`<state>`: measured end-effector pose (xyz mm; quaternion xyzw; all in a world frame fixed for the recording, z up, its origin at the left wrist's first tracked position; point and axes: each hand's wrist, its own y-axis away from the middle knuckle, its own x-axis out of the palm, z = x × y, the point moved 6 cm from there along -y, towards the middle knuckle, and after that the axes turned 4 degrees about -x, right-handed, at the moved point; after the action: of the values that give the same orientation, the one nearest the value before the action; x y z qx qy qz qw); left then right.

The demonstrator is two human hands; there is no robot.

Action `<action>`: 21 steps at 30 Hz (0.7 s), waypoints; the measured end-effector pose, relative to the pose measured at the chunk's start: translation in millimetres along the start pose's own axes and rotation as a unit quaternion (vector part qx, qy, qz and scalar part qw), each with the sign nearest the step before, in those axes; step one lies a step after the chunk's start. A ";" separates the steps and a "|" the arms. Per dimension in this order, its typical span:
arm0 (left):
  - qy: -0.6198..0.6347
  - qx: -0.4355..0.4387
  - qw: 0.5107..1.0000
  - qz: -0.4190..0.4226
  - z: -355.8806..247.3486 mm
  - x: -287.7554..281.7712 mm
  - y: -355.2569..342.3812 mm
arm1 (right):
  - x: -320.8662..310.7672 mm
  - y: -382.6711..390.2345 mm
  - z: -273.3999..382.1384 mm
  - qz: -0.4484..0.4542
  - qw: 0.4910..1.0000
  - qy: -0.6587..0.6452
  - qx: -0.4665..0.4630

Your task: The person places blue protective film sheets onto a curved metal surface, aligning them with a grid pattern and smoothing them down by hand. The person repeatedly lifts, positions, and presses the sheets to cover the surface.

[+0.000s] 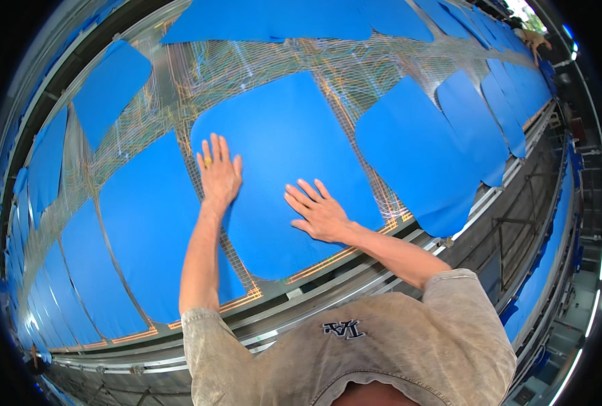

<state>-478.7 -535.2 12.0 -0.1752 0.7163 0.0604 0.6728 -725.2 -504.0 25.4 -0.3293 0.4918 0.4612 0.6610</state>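
One dark monogram [345, 329] marks the shirt [409, 345], left hand [219, 174] and right hand [321, 215] spread on blue sheeting [284, 145].

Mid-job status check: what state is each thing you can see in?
Middle blue sheet: spread out flat
Left hand: open, palm down at that sheet's left edge
Right hand: open, palm down on the same sheet
Right blue sheet: spread out, lower edge uneven
Light tubes: lit

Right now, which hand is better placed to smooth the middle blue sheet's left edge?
Probably the left hand: it lies at the left edge of that sheet; the right hand is farther in.
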 end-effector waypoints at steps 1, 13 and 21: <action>0.008 0.027 1.000 0.002 -22.5 -6.4 14.4 | -3.8 -7.7 -4.1 -0.032 0.999 0.005 0.035; 0.053 0.072 0.992 0.087 -107.3 -31.3 132.4 | 10.6 6.6 -15.2 -0.085 0.978 -0.011 0.190; 0.079 -0.015 0.996 0.023 -136.1 -25.6 155.0 | -108.2 186.4 -135.3 -0.376 0.889 -0.122 0.230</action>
<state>-657.7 -430.3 26.0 -0.1732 0.7703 0.0728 0.6094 -955.9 -588.6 91.5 -0.2697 0.3385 0.0888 0.8971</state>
